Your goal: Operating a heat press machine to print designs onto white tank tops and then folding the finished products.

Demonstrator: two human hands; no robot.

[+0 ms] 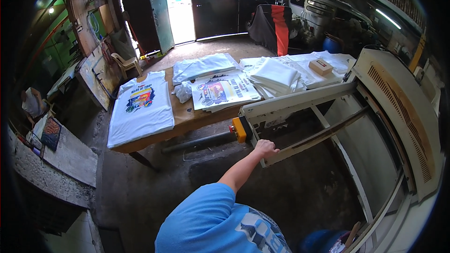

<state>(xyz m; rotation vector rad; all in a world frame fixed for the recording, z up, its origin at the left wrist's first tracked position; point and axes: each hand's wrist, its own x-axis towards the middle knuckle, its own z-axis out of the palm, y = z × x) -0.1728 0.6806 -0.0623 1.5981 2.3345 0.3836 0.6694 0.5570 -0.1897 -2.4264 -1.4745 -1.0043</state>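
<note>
My left hand (266,148) is closed on the near left edge of a white metal frame (294,93) on a large press machine (396,117), beside a yellow control box (239,131) with a red button. Beyond it, a worn wooden table (164,132) holds a white printed T-shirt (131,124) laid flat, folded white fabric (200,64), a crumpled white cloth (183,90), printed sheets (224,89), stacked blank white fabric (270,75) and a small cardboard box (320,67). My right hand is not in view.
Another person (34,103) is at the far left near a concrete ledge (70,163). A plastic chair (127,64), an open door (161,16), a black-and-red covered object (262,28), a van (313,11) and a blue drum (332,43) stand behind. Concrete floor (211,182) lies below.
</note>
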